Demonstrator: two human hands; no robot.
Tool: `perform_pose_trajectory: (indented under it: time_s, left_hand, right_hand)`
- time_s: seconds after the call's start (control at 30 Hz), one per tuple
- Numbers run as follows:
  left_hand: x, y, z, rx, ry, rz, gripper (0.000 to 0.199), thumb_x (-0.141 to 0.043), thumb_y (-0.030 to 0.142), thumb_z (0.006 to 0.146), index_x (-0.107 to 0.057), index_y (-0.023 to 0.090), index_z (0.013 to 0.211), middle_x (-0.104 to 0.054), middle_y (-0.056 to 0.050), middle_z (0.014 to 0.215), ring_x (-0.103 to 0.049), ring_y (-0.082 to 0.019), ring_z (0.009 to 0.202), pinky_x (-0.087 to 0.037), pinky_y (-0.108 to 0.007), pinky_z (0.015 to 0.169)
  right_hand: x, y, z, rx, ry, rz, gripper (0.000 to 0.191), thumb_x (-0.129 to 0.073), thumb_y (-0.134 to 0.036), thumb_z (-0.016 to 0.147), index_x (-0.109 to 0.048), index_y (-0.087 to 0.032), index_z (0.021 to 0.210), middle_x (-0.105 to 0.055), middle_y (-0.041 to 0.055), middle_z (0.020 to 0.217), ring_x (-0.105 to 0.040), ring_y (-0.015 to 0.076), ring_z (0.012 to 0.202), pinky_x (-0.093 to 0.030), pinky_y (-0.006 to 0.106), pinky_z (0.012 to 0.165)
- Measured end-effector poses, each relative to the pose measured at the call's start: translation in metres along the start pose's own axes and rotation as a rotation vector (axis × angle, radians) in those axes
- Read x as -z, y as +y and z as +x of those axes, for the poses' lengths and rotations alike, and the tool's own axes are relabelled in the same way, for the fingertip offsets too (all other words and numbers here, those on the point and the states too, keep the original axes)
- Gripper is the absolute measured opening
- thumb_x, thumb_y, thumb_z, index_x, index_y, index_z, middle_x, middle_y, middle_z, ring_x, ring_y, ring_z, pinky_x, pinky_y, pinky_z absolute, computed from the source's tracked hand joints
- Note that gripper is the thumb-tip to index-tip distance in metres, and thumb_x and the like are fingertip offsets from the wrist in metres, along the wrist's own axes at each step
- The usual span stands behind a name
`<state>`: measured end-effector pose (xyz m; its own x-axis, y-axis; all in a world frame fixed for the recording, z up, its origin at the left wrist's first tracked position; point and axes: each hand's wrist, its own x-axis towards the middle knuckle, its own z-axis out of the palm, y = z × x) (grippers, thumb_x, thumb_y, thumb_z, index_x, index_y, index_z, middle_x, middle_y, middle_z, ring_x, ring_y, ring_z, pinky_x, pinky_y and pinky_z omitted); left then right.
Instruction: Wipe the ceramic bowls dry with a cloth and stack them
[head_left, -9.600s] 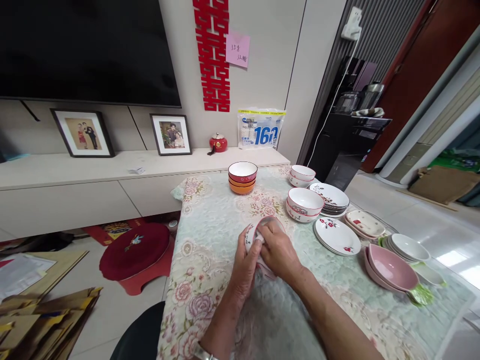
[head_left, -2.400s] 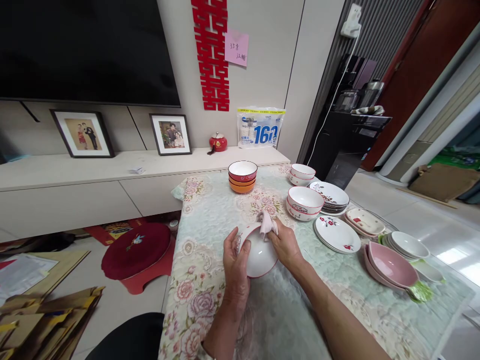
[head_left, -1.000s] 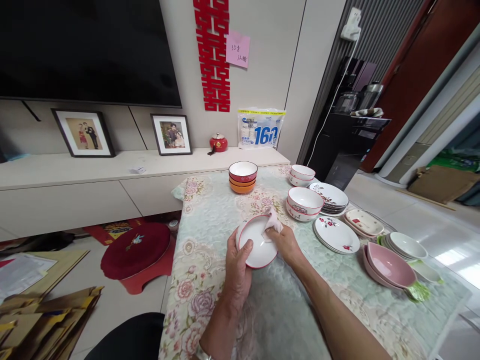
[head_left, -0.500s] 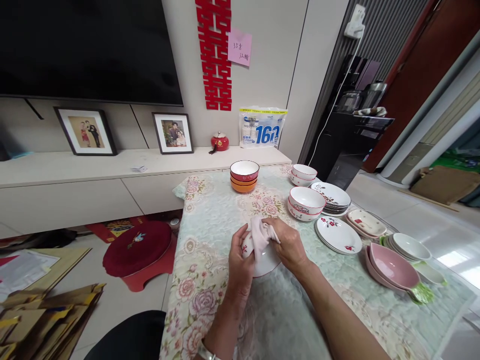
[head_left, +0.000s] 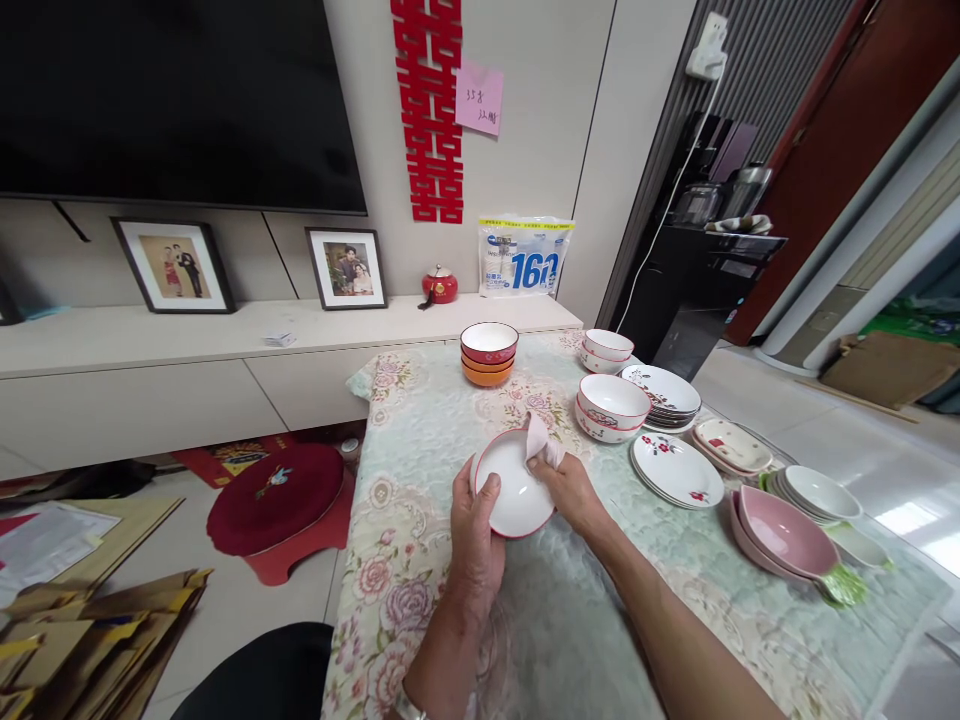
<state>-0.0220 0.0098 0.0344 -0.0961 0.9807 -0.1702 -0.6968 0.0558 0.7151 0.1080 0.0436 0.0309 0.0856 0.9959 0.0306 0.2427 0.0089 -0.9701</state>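
Observation:
A white bowl with a red rim (head_left: 516, 495) is tilted so that its inside faces me. My left hand (head_left: 475, 510) grips its left side, thumb over the rim. My right hand (head_left: 564, 482) pinches a pale pink cloth (head_left: 541, 440) against the bowl's upper right rim. Beyond them stands a stack of red and orange bowls (head_left: 489, 352). To the right are white bowls with red rims (head_left: 613, 402) and flowered white plates (head_left: 676, 470).
The table wears a flowered cloth (head_left: 405, 500). On its right are pink leaf-shaped dishes (head_left: 787, 530), small white bowls (head_left: 823, 492), rectangular dishes (head_left: 733, 445) and dark-rimmed plates (head_left: 664, 388). A red stool (head_left: 281, 500) stands on the left.
The bowl has turned from its patterned outside to show its inside. The cloth has shifted from around the bowl to its upper right rim, with my right hand.

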Motion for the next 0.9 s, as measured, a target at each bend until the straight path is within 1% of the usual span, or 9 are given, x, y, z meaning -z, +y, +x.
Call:
perform_pose_trajectory:
  time_s: [0.1,0.17,0.23,0.3,0.4,0.57,0.63,0.77,0.9]
  left_hand:
    - [0.003,-0.001,0.002,0.013,-0.055,0.066,0.068,-0.076,0.036,0.067,-0.051,0.016,0.127,-0.065,-0.013,0.119,-0.065,-0.028,0.102,-0.052,-0.039,0.086]
    - [0.006,-0.003,0.004,-0.02,-0.091,0.137,0.069,-0.077,0.033,0.065,-0.052,0.016,0.127,-0.064,-0.014,0.122,-0.064,-0.029,0.107,-0.051,-0.039,0.089]
    - [0.009,-0.004,0.006,-0.097,-0.158,0.203,0.068,-0.078,0.027,0.062,-0.054,0.017,0.125,-0.063,-0.013,0.125,-0.06,-0.029,0.113,-0.048,-0.038,0.095]
    - [0.01,-0.005,0.007,-0.18,-0.249,0.259,0.069,-0.078,0.02,0.06,-0.055,0.018,0.125,-0.062,-0.012,0.127,-0.058,-0.028,0.117,-0.044,-0.037,0.1]
    - [0.009,-0.006,0.007,-0.227,-0.308,0.298,0.069,-0.077,0.013,0.059,-0.056,0.02,0.125,-0.061,-0.011,0.13,-0.057,-0.028,0.119,-0.042,-0.037,0.102]
    - [0.009,-0.013,0.006,-0.218,-0.161,0.229,0.071,-0.079,0.02,0.059,-0.052,0.018,0.124,-0.063,-0.012,0.122,-0.062,-0.027,0.109,-0.047,-0.036,0.095]
    - [0.009,-0.014,0.004,-0.167,-0.087,0.206,0.069,-0.079,0.026,0.062,-0.051,0.017,0.125,-0.064,-0.012,0.118,-0.063,-0.026,0.105,-0.048,-0.035,0.09]
    - [0.007,-0.011,0.004,-0.064,0.063,0.108,0.062,-0.075,0.035,0.07,-0.053,0.019,0.125,-0.064,-0.011,0.119,-0.064,-0.024,0.102,-0.05,-0.034,0.087]
    - [0.007,-0.003,0.007,-0.01,0.073,-0.022,0.056,-0.071,0.038,0.075,-0.056,0.017,0.124,-0.066,-0.011,0.115,-0.065,-0.024,0.098,-0.051,-0.036,0.085]
  right_hand:
    - [0.009,-0.002,-0.001,0.14,0.078,-0.158,0.02,-0.049,-0.031,0.081,-0.065,-0.018,0.08,-0.069,0.004,0.08,-0.062,0.0219,0.076,-0.05,0.031,0.067]
    - [0.017,-0.006,-0.003,0.339,0.095,-0.327,0.021,-0.047,-0.02,0.079,-0.067,-0.018,0.087,-0.071,0.0056,0.09,-0.064,0.0231,0.087,-0.051,0.034,0.079]
    - [0.024,-0.012,-0.007,0.568,0.065,-0.455,0.04,-0.043,-0.008,0.073,-0.066,-0.019,0.103,-0.07,0.0078,0.104,-0.063,0.0229,0.1,-0.049,0.035,0.088]
    - [0.028,-0.017,-0.011,0.746,0.039,-0.525,0.054,-0.04,-0.001,0.068,-0.062,-0.018,0.115,-0.067,0.0101,0.112,-0.062,0.0218,0.106,-0.048,0.035,0.091]
    - [0.027,-0.022,-0.014,0.838,0.015,-0.557,0.055,-0.039,0.002,0.07,-0.062,-0.018,0.115,-0.068,0.0102,0.108,-0.062,0.0205,0.103,-0.049,0.033,0.088]
    - [0.023,-0.016,-0.009,0.709,0.019,-0.543,0.05,-0.04,-0.001,0.071,-0.062,-0.02,0.111,-0.069,0.0075,0.11,-0.062,0.0204,0.104,-0.047,0.032,0.089]
    - [0.023,-0.015,-0.007,0.599,0.009,-0.553,0.041,-0.041,-0.004,0.075,-0.063,-0.02,0.105,-0.069,0.0067,0.107,-0.063,0.0203,0.1,-0.047,0.03,0.086]
    - [0.022,-0.02,-0.007,0.361,0.023,-0.623,0.014,-0.047,-0.02,0.085,-0.062,-0.019,0.085,-0.069,0.0053,0.086,-0.063,0.0196,0.08,-0.042,0.027,0.072]
    - [0.021,-0.022,-0.007,0.216,0.027,-0.643,0.026,-0.05,-0.04,0.09,-0.059,-0.018,0.079,-0.066,0.0046,0.072,-0.057,0.0187,0.067,-0.036,0.027,0.061]
